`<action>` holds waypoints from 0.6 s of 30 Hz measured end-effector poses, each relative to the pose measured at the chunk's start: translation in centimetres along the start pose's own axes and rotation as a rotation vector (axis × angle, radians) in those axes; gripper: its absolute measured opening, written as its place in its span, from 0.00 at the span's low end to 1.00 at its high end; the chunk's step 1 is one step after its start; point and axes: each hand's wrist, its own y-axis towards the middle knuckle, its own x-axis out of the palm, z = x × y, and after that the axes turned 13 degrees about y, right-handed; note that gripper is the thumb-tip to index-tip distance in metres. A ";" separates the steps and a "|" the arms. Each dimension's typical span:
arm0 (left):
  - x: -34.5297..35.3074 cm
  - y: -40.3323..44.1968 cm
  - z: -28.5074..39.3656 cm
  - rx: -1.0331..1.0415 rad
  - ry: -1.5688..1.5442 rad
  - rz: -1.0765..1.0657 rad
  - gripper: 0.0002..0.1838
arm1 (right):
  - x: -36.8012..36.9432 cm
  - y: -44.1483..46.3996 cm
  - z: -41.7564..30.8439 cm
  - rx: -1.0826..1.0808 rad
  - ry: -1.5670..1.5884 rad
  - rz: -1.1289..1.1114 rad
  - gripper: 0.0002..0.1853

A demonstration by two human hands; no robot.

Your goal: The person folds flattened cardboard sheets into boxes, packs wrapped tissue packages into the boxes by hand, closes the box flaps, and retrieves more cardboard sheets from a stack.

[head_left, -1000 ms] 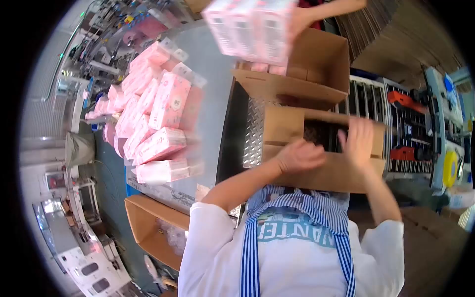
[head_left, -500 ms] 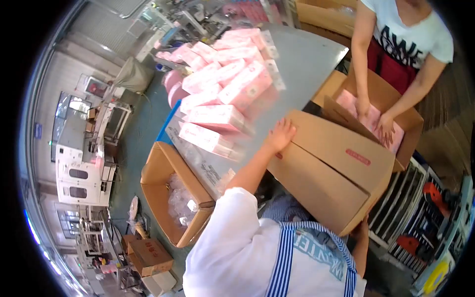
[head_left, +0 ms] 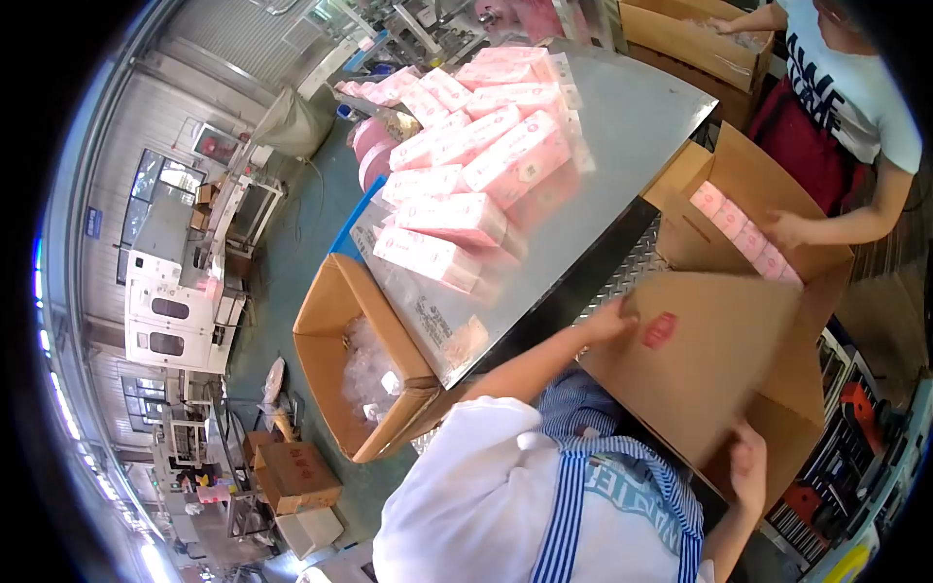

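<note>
One printed cardboard carton (head_left: 705, 355) sits beside the metal table (head_left: 627, 121), its table-side edge grasped by the left hand (head_left: 612, 321), seemingly for steadiness; whether the right hand (head_left: 746, 468) grips cannot be determined.

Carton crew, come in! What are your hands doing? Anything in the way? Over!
Left hand at edge of brown carton; right hand by another edge, grip unclear. Red-printed panel showing. Box of pink packs close beyond.

Blue letters (head_left: 622, 484), TE among them, show on the near person's shirt (head_left: 496, 500); dark letters (head_left: 814, 85) on the other person's shirt (head_left: 880, 73) are partly hidden; red print (head_left: 659, 331) on the box (head_left: 714, 325) is blurred.
</note>
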 end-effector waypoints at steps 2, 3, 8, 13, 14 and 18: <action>-5.2 -0.3 0.2 -0.025 -0.440 -0.243 0.33 | 0.4 3.2 -4.0 -0.085 -0.555 0.244 0.30; -6.9 -0.1 -0.4 -0.089 -0.655 -0.339 0.36 | 1.4 3.0 -1.6 0.036 -0.865 0.567 0.33; -8.5 -0.9 -2.1 -0.104 -0.340 -0.182 0.36 | 2.8 -0.1 11.7 0.414 0.002 0.470 0.32; -0.8 -3.5 -2.9 0.061 0.098 -0.085 0.26 | -0.5 -6.2 15.0 0.671 0.040 0.519 0.20; 0.0 -3.1 -4.1 0.127 -0.032 -0.200 0.23 | -1.4 -7.2 14.1 0.694 0.196 0.578 0.20; 1.0 -0.2 -7.8 -0.132 -0.058 -0.101 0.26 | -1.5 -10.2 16.6 0.618 0.210 0.589 0.19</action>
